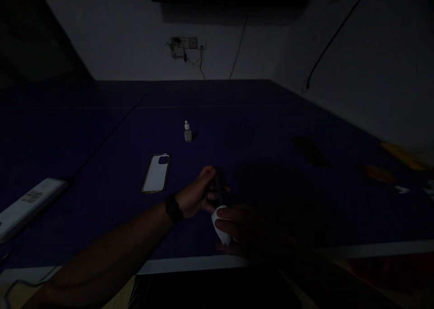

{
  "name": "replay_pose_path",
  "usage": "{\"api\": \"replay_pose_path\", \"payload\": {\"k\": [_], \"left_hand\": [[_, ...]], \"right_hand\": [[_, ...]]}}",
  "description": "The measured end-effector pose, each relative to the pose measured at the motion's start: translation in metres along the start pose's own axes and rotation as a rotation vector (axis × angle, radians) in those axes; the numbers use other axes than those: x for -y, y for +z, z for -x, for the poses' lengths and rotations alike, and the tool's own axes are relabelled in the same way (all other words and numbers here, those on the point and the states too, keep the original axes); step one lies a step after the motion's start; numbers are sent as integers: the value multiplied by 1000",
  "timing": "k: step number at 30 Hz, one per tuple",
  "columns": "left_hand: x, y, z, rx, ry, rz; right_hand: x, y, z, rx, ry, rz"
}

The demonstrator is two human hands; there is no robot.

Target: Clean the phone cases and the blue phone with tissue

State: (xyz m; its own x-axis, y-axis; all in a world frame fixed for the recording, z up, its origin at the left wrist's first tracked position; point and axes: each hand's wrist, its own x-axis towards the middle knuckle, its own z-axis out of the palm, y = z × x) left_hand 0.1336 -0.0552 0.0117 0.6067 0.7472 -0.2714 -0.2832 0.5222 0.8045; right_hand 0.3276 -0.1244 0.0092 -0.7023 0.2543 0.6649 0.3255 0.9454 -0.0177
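The room is very dim. My left hand, with a dark band on its wrist, is closed around a thin, dark, flat thing seen nearly edge-on; its kind cannot be made out. Just below it, my right hand grips a white wad that looks like a tissue or soft cloth. The wad meets the lower end of the dark thing, though whether they touch is unclear. Beyond my left hand lies a phone case with a pale back. Farther off, a small dropper bottle stands upright.
A white power strip lies at left on the dark blue table. At right are a dark flat object, perhaps a phone, and a yellow item. Wall sockets with cords are behind.
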Motion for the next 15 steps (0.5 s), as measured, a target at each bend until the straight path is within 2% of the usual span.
{"api": "replay_pose_path", "payload": {"k": [5,7,11,13,15], "left_hand": [[-1,0,2,114,-156,144],[2,-5,1,129,-138,123],[8,-16,-2,126,86,-147],[9,-20,-3,184,277,-326],[8,-20,-5,178,488,-537]], "right_hand": [[-17,-11,-28,-15,23,-96],[-22,-16,-40,-38,41,-138],[-35,-30,-57,-164,129,-189],[-44,-37,-61,-220,203,-195],[-52,-43,-64,-256,271,-196]]}}
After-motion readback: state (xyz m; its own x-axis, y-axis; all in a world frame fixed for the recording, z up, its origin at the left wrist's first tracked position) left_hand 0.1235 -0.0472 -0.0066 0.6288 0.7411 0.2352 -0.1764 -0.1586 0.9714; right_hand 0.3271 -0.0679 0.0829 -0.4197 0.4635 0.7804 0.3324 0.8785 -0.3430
